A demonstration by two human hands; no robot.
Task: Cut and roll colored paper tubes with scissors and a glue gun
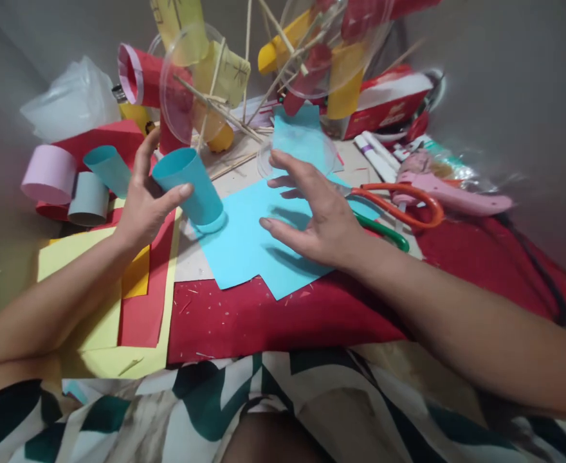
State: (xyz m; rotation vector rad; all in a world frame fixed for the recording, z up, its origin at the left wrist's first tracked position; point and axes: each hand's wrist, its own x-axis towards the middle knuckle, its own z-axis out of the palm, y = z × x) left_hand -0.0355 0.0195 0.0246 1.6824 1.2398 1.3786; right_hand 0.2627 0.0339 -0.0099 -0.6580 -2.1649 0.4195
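Observation:
My left hand (pixel 145 196) grips a rolled tube of turquoise paper (pixel 191 185), thumb across its front, its lower end resting on a turquoise paper sheet (pixel 251 247). My right hand (pixel 319 215) hovers just over that sheet with fingers spread and curved, holding nothing. The sheet lies on a red cloth (pixel 273 318) in front of me.
Orange-handled scissors (pixel 399 202) and green-handled scissors (pixel 384 233) lie right of my right hand, a pink glue gun (pixel 456 196) beyond. Yellow and red paper sheets (pixel 133 302) lie left. Paper rolls (pixel 51 173), wooden sticks (pixel 225 116) and clear plastic lids (pixel 181 83) crowd the back.

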